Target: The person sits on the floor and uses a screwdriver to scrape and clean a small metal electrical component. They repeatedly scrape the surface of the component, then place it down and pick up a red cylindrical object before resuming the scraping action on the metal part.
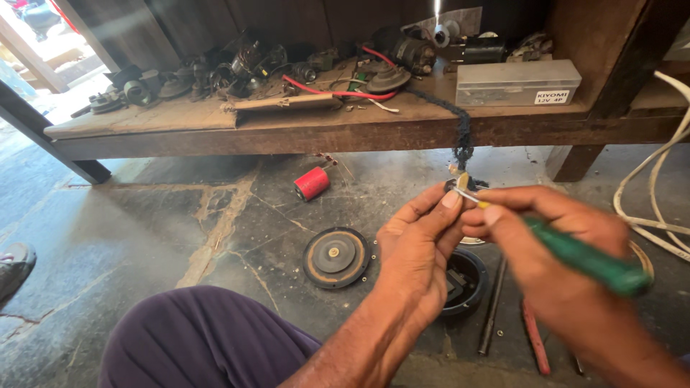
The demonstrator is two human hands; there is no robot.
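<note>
The left hand [417,248] is pinching a small metal part [460,188]; the right hand [546,244] is gripping a green-handled screwdriver [586,259]. A round disc [336,257] and black cup [463,282] are lying below on the floor [144,230].

place: small repair workshop, prob. auto-electrical, work done at floor level
bench: low, rough wooden shelf [345,126], worn and dusty, heavy wooden legs
on bench: heap of greasy metal parts [237,68], small motors, round horn-like discs, red wire [323,88], loose screws, a clear plastic parts box [517,82]
chain: dark chain [460,129] draped over shelf edge
floor: cracked, oil-stained stone slabs [180,223], used as work surface
floor bits: round black disc w/ brass centre [335,256], open black housing [463,282], red cylinder [311,183], metal rod [492,305], red-handled tool [535,338]
cables: white cable [658,187] trailing at right
light: daylight at left, open to outside
</note>
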